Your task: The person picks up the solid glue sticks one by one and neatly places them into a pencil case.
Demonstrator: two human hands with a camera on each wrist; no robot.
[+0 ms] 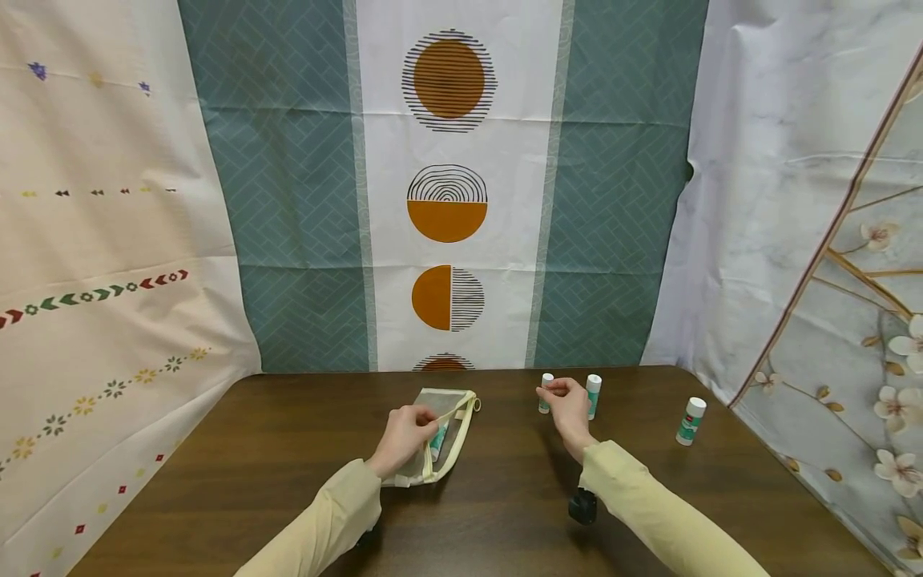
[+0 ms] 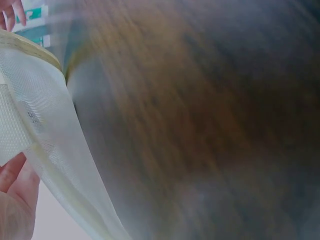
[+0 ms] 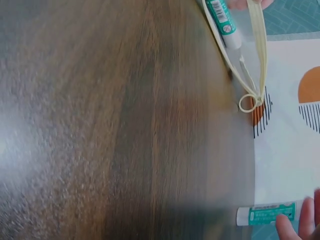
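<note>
My left hand (image 1: 407, 433) pinches the edge of a pale-yellow-trimmed mesh zip pouch (image 1: 459, 457), holding its mouth apart. Inside the pouch lies a glue stick (image 1: 437, 441) with a green label, also seen in the right wrist view as a glue stick (image 3: 222, 20). In the left wrist view the see-through mesh (image 2: 55, 115) rises above my fingers. Toward the back of the table my right hand (image 1: 568, 405) is at an upright glue stick (image 1: 546, 380). Its fingers are spread and overlap the glue stick (image 3: 265, 215) in the right wrist view.
A second glue stick (image 1: 594, 386) stands just right of my right hand, and another glue stick (image 1: 690, 422) stands farther right. The dark wooden table (image 1: 288, 433) ends at a patterned curtain (image 1: 447, 256) at the back.
</note>
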